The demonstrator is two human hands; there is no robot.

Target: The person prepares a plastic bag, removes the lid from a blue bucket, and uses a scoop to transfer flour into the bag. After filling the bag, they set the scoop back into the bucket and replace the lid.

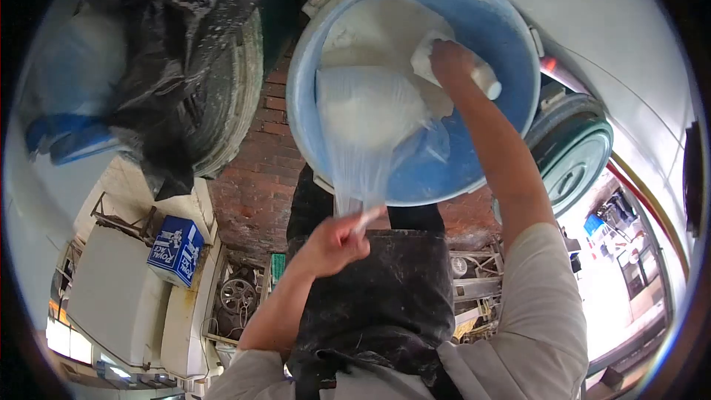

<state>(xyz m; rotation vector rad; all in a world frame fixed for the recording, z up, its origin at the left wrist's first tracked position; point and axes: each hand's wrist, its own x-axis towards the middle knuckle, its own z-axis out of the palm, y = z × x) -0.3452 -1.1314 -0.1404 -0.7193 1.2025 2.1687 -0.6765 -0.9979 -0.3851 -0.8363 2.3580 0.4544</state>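
My left hand [337,244] is closed on the gathered top of a clear plastic bag [359,170], just in front of my dark apron [378,289]. White powder bulges in the far part of the bag, which hangs over the near rim into a round blue bin [421,194]. Inside that bin, loose white powder [370,22] lies toward the far left. My right hand [452,67] reaches in on the right, its fingers wrapped round a white plastic scoop [485,83] at the powder's edge.
Black plastic sheeting [185,52] drapes over a large round container [248,96] at the left. A green lidded bin [574,163] stands to the right. Below left, a blue box [175,250] sits near white machinery [118,289]. Red brick flooring [255,185] shows beneath.
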